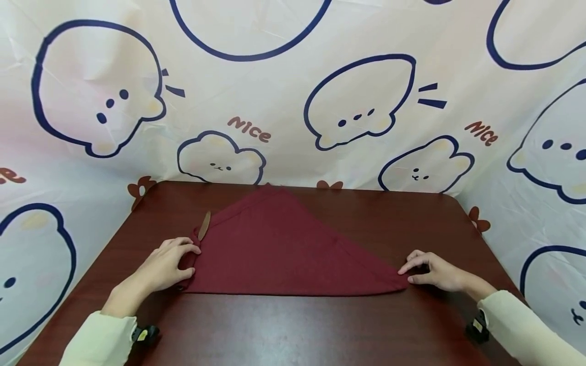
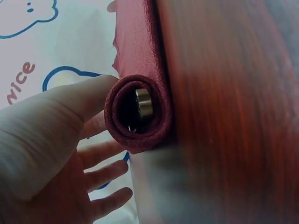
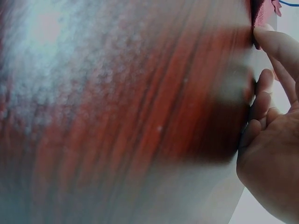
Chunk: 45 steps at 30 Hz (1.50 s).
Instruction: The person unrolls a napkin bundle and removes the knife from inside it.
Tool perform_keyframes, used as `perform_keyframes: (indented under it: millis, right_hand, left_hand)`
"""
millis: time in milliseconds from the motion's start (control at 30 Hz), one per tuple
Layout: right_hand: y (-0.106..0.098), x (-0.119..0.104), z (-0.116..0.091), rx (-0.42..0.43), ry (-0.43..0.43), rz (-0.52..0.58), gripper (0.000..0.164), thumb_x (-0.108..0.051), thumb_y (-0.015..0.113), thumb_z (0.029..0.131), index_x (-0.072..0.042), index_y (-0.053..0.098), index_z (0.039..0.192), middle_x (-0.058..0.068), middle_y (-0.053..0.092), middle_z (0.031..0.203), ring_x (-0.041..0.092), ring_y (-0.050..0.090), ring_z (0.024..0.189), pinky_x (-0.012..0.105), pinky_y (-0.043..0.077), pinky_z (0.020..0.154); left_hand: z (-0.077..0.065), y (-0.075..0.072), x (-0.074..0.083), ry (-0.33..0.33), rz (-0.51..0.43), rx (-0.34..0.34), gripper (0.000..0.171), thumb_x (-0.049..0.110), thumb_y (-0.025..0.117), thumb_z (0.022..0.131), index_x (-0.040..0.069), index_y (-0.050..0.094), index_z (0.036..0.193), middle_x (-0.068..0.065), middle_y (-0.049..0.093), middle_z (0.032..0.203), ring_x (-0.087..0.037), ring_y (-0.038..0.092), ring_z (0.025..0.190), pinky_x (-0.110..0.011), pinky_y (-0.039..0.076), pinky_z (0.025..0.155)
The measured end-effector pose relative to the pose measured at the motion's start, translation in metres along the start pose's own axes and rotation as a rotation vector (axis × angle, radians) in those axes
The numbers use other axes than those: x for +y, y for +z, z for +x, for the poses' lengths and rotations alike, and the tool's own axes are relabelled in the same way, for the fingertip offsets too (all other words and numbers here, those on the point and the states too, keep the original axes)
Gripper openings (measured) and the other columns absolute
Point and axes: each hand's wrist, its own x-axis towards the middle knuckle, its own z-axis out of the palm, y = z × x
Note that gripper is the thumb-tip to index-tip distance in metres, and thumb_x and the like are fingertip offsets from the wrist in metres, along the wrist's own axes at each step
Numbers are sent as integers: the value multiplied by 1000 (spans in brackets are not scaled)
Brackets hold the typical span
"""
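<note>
A dark red cloth lies on the table as a triangle, its long straight edge toward me and its peak at the back. The cloth's left end is wound into a short roll, which my left hand grips between thumb and fingers. From the roll's far end sticks a flat, brown, rounded tip. Inside the near opening, the left wrist view shows a shiny metallic end; the rest is hidden by cloth. My right hand pinches the cloth's right corner between thumb and forefinger.
The brown wooden table reflects light in front of the cloth. A pale printed sheet with cartoon outlines hangs behind the table and along both sides. A small dark device sits at each wrist.
</note>
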Motion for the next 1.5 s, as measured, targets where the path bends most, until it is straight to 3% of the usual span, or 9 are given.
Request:
perform_keyframes:
  millis: [233,767,1200,1500]
  right_hand:
    - [2,0,-2,-2,15,-3,19,-13,71,93,-13,77,111,2,58,106,2,51,98,21,43,82]
    - [3,-2,-2,-7,42,0,19,-14,72,93,-13,77,111,3,57,106,2,49,99,21,42,83]
    - [-1,-4,-1,1,41,-16,19,-12,72,93,-12,78,110,3,56,106,4,48,98,22,42,81]
    - [-2,-6,0,3,55,-8,19,-12,73,92,-11,78,110,3,57,106,3,49,98,22,42,82]
  left_hand:
    - [-1,1,-3,-7,12,-4,34,24,83,81,13,71,111,-22,59,129,-49,48,122,-69,42,93]
    - [-2,-4,-11,-37,46,-4,33,20,79,80,12,68,110,-23,60,126,-49,50,116,-65,45,86]
    - [-7,-8,-24,-71,32,-2,37,19,73,83,9,65,118,-28,58,131,-51,49,118,-70,42,91]
    - [-9,-12,-30,-71,0,-19,36,16,73,84,8,63,118,-26,62,125,-46,56,113,-65,48,88]
